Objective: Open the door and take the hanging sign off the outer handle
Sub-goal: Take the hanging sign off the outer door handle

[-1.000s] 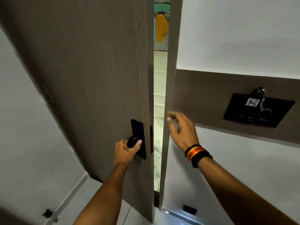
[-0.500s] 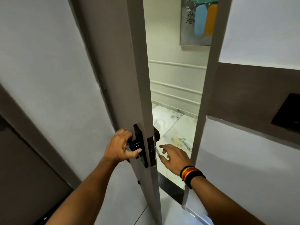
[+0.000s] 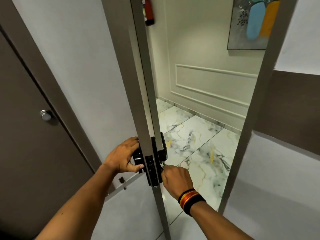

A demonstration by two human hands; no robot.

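The grey door (image 3: 147,94) stands open, its edge turned toward me. My left hand (image 3: 123,156) is closed around the black inner handle (image 3: 137,157). The black outer handle and lock body (image 3: 162,149) stick out on the corridor side. My right hand (image 3: 176,177), with a striped wristband, reaches around the door edge just below that outer handle. Its fingers are curled and their tips are hidden behind the edge. The hanging sign itself does not show; only a small grey sliver appears above my right knuckles.
The door frame (image 3: 254,118) rises on the right. Beyond lies a corridor with a marble floor (image 3: 199,144), a panelled wall, a painting (image 3: 254,21) and a red fire extinguisher (image 3: 149,11). A brown door with a round knob (image 3: 45,115) is at left.
The door has swung further open toward me, with my left hand still on the inner handle. My right hand went from the frame edge down and around to the outer handle.
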